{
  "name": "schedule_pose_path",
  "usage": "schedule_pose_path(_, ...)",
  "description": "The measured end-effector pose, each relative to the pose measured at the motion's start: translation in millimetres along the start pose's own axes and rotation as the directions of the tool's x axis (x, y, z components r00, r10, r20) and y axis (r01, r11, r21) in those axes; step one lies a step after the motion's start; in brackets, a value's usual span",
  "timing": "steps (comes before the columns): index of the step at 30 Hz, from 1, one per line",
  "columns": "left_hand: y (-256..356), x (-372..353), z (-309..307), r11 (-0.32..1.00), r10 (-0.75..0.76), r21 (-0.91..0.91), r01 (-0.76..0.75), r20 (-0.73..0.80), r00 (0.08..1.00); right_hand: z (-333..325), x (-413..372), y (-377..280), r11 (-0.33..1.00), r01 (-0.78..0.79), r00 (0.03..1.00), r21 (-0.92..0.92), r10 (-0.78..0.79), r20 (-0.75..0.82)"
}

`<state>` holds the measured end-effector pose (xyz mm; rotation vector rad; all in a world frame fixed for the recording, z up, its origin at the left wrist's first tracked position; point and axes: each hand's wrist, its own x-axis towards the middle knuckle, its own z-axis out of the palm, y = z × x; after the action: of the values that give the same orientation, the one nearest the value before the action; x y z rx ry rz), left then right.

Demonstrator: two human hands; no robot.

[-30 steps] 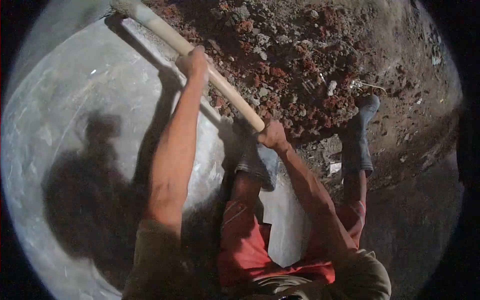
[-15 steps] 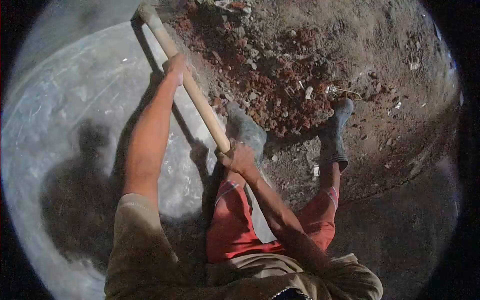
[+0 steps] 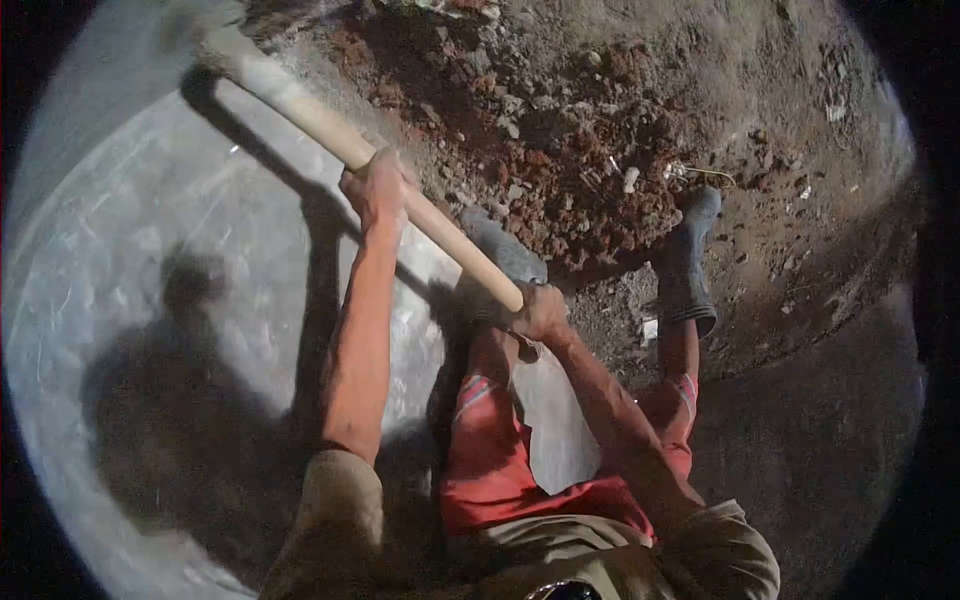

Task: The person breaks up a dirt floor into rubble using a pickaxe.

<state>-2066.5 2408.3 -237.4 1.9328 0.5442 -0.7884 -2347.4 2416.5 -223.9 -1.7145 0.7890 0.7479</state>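
My left hand (image 3: 378,190) is wrapped round the middle of a thick pale wooden handle (image 3: 450,238), which slants from upper left to lower right. Near the handle's lower right end, my right hand (image 3: 540,310) is closed round it. The handle's far end (image 3: 228,48) is blurred at the upper left, over the edge of the smooth grey surface, and what it bears cannot be made out. Both hands are bare.
Reddish broken soil and stones (image 3: 560,160) lie ahead of my rubber boots (image 3: 690,250). A smooth grey surface (image 3: 130,240) with shadows on it spreads at the left. Brown dirt ground (image 3: 800,220) is at the right.
The handle has tilted flatter, its far end moving left and its near end right. My left hand has moved right and down, and my right hand has shifted right, both still gripping.
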Motion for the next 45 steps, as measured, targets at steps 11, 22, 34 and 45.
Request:
schedule_pose_path(11,-27.9,57.2,-60.5,0.757,-0.124,0.643,-0.117,0.317,0.94,-4.2,-76.3,-118.3,0.967,-0.033,0.992,-0.254,0.001,-0.125)
schedule_pose_path(22,18.1,-10.4,0.8,0.94,0.03,0.338,-0.049,0.061,0.998,21.9,-10.5,5.7,0.992,0.073,0.995,0.102,-0.08,0.065)
schedule_pose_path(34,19.4,72.6,-24.0,0.879,0.012,0.476,-0.036,0.053,0.998,-3.2,-28.3,-88.1,0.888,-0.107,0.994,0.446,0.087,0.065)
schedule_pose_path(45,35.4,49.8,-6.6,0.988,-0.126,0.106,0.111,0.15,0.981,-43.0,-31.2,-94.8,0.924,-0.175,0.977,0.341,0.122,0.173)
